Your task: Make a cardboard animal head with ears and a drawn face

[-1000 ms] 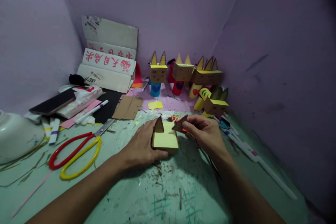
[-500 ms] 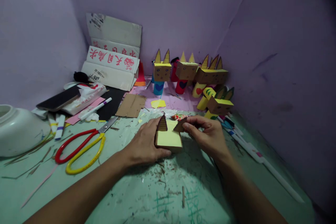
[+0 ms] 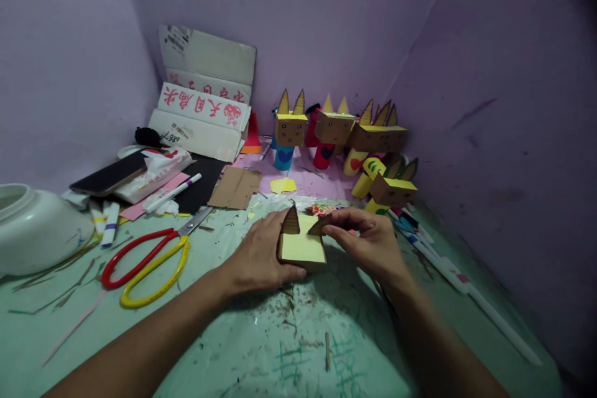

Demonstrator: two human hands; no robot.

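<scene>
Your left hand (image 3: 261, 253) grips the yellow-topped box (image 3: 303, 247) while your right hand (image 3: 366, 239) pinches a cardboard ear (image 3: 318, 226) at its top!

Table (image 3: 224, 360): green, with drawn lines
Scissors (image 3: 185, 240): at nine o'clock
Pot (image 3: 41, 233): also nine, farther out
Pink sheet (image 3: 326, 185): at twelve o'clock
Scraps (image 3: 327, 351): scattered at six and nine o'clock

On the white cardboard (image 3: 205, 62), upper left of the frame, there are red Chinese characters (image 3: 200, 101), upside down, and a black number (image 3: 176, 137), maybe 0867. The printed label (image 3: 176, 43) is too small to read.
</scene>
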